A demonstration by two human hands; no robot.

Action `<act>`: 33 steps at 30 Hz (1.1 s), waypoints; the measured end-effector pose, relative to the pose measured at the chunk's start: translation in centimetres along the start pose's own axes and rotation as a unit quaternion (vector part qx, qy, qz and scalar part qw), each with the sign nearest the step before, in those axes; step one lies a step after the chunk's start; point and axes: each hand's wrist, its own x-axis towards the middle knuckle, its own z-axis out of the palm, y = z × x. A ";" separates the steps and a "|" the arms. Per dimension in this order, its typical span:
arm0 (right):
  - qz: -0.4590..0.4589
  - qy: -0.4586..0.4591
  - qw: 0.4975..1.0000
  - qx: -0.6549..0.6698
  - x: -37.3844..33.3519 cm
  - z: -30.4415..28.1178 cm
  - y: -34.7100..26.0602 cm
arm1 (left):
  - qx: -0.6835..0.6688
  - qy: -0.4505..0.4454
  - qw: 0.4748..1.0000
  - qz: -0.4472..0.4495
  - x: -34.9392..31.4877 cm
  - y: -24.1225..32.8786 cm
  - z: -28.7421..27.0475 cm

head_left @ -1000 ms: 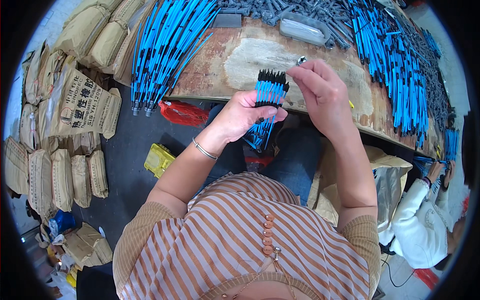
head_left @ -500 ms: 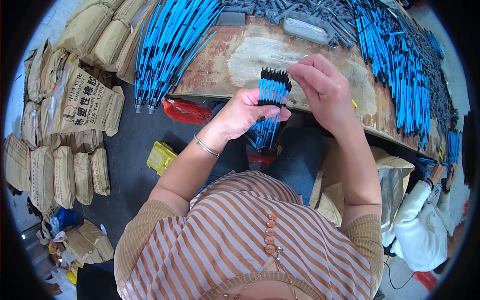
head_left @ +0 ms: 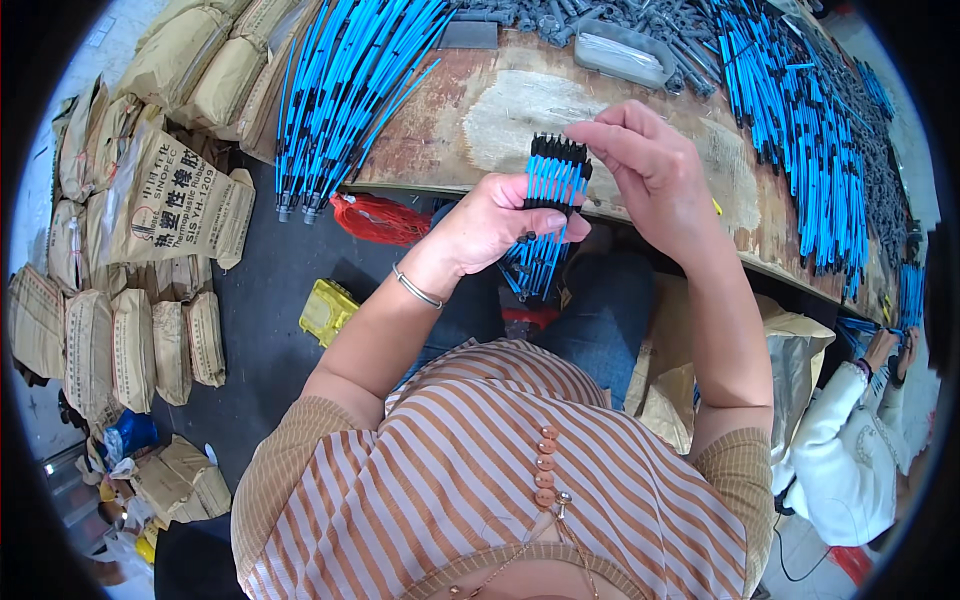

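My left hand [head_left: 515, 217] is wrapped round a bundle of thin blue rods with black tips and black bands [head_left: 553, 180]. The rods stand side by side with their black tips level at the top, and their lower ends hang below my fingers over my lap. Close by on the right, my right hand [head_left: 645, 165] has its thumb and forefinger pinched together at the black tips on the bundle's upper right. Whatever small thing sits in that pinch is too small to make out.
Across the wooden table [head_left: 440, 140] lie blue rods at left [head_left: 360, 90] and right [head_left: 800, 150], grey plastic parts [head_left: 560, 18] and a clear tray [head_left: 625, 55]. Paper sacks [head_left: 175, 205] are stacked left. Below are a red net bag [head_left: 380, 218] and yellow box [head_left: 328, 312]. A co-worker [head_left: 845, 455] sits right.
My right fingertips have shifted slightly left along the black tips. The whole scene has slid a little to the right in the picture. The left hand keeps its grip on the bundle.
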 end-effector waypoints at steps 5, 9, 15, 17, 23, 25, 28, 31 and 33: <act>0.008 -0.013 0.999 0.037 0.2 -0.1 0.0 | 0.029 -0.004 1.000 -0.003 0.0 0.2 0.0; 0.037 -0.029 0.998 0.044 0.2 -0.4 -0.1 | 0.026 -0.008 1.000 -0.005 -0.1 0.1 -0.1; 0.066 -0.052 0.994 0.066 0.1 -0.6 -0.1 | -0.008 -0.020 1.000 0.010 0.0 -0.1 -0.3; 0.076 -0.056 0.991 0.094 0.2 -0.5 -0.2 | 0.002 -0.029 0.999 0.016 0.0 -0.1 -0.4; 0.059 -0.049 0.995 0.067 0.3 -0.6 -0.2 | 0.021 -0.017 1.000 0.005 0.1 0.1 -0.2; 0.065 -0.058 0.993 0.078 0.2 -0.7 -0.2 | 0.035 -0.014 0.999 0.000 0.0 0.3 -0.1; 0.061 -0.054 0.995 0.059 0.2 -0.7 -0.4 | 0.036 -0.014 0.999 0.002 0.1 0.2 -0.1; 0.060 -0.058 0.996 0.044 0.1 -0.9 -0.6 | 0.035 -0.014 0.999 0.004 0.1 0.1 -0.1; 0.064 -0.070 0.995 0.030 0.0 -1.1 -0.6 | 0.030 -0.018 0.999 0.006 0.2 0.0 -0.1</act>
